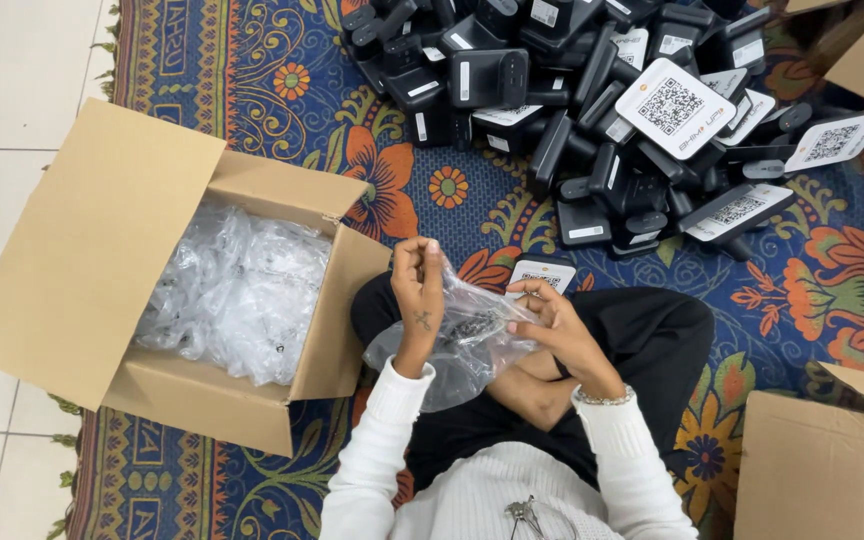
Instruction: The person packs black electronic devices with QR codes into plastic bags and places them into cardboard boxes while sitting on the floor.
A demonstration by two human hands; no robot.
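Opening 1 clear plastic bag: your left hand is pinching its top closed-fingered, your right hand is gripping its side; next, likely widening the mouth beside the cardboard box.

Soft, even light is falling from above, casting only faint shadows. Glare is glinting off the crumpled plastic bags in the box. Focus is holding sharp throughout.

Blue rug with orange-red flowers and yellow scrolls; black devices with white square-patterned faces at 1 o'clock; brown cardboard box of clear plastic bags at 9 o'clock; white sleeves; black trousers; cream floor tiles.
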